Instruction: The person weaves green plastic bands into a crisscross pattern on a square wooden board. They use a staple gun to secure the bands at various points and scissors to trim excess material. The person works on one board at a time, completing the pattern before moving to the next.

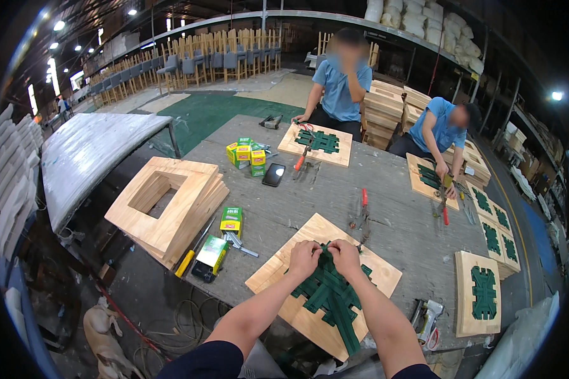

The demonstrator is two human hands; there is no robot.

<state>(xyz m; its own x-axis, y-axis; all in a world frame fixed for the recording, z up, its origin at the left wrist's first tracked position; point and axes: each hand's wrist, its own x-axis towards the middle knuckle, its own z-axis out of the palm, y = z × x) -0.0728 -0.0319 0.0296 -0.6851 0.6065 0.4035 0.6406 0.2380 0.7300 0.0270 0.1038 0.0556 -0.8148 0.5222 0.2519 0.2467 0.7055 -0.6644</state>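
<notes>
A square wooden frame lies on the table in front of me, turned cornerwise. Dark green webbing straps criss-cross over its middle, and a loose strap end hangs toward the near corner. At the far edge of the webbing, my left hand is closed, its fingertips pinching the green strap. My right hand pinches the same strap close beside it, thumbs nearly together. Just beyond the frame lie pliers with a red handle. A staple gun rests to the right of my right forearm.
Bare wooden frames are stacked at left, near staple boxes, a screwdriver and a phone. Finished webbed frames stand at right. Two co-workers work across the table at their own frames. A dog lies below left.
</notes>
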